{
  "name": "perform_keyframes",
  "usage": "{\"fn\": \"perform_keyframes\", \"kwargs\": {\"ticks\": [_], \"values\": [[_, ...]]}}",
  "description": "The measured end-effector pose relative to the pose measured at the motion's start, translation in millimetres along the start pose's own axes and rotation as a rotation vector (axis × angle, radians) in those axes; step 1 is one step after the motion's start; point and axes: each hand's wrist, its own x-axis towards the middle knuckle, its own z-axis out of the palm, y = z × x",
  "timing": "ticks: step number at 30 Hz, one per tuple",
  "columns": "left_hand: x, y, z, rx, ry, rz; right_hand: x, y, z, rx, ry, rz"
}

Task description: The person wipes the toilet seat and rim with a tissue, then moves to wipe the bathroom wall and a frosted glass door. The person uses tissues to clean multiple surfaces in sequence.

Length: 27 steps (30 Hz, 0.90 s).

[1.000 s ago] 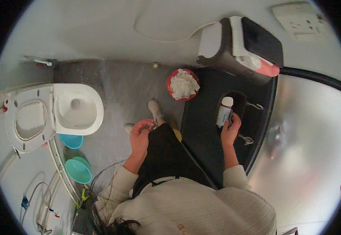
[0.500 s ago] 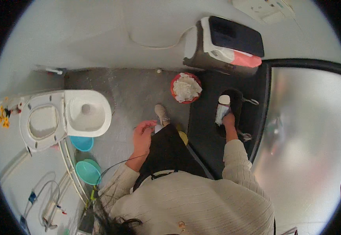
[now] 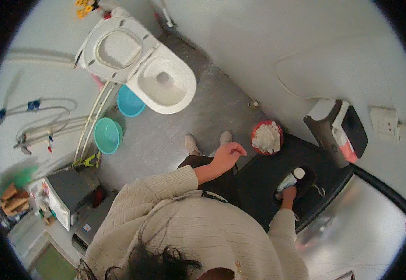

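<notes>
My right hand is wrapped round a pale bottle with a white cap. The bottle is tilted over a dark oval bag or bin, a light cord loop at its side. Whether the bottle rests inside is unclear. In front of my body, over my dark trousers, my left hand hangs in the air with loosely bent fingers. Nothing shows in it. A red-rimmed bin heaped with crumpled white paper stands beyond the oval container.
A white toilet stands far left, lid raised. Beside it are a blue basin and a teal basin. A wall-side box carries a dark phone-like slab. Frosted glass borders the black ledge at right.
My view has turned right, so the room appears rotated clockwise. My left hand has come across toward my right, near the red-rimmed bin. My right hand keeps hold of the bottle.
</notes>
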Motion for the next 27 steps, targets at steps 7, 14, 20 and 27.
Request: {"fn": "perform_keyframes", "kwargs": {"ticks": [7,14,20,27], "values": [[-1.5,8.0,-0.1,-0.035,-0.046,0.057,-106.9,-88.7,-142.5,-0.179,-0.015,-0.083],[-14.8,30.5,1.0,-0.492,-0.340,-0.221,-198.3,-246.4,-210.6,0.213,-0.071,-0.531],[-25.6,45.5,-31.8,-0.419,-0.188,-0.099,-253.4,-370.3,-188.3,0.271,-0.066,-0.882],[-30.7,34.8,-79.7,-1.043,-0.266,-0.054,-242.5,-399.2,-182.0,0.728,-0.194,-1.075]]}}
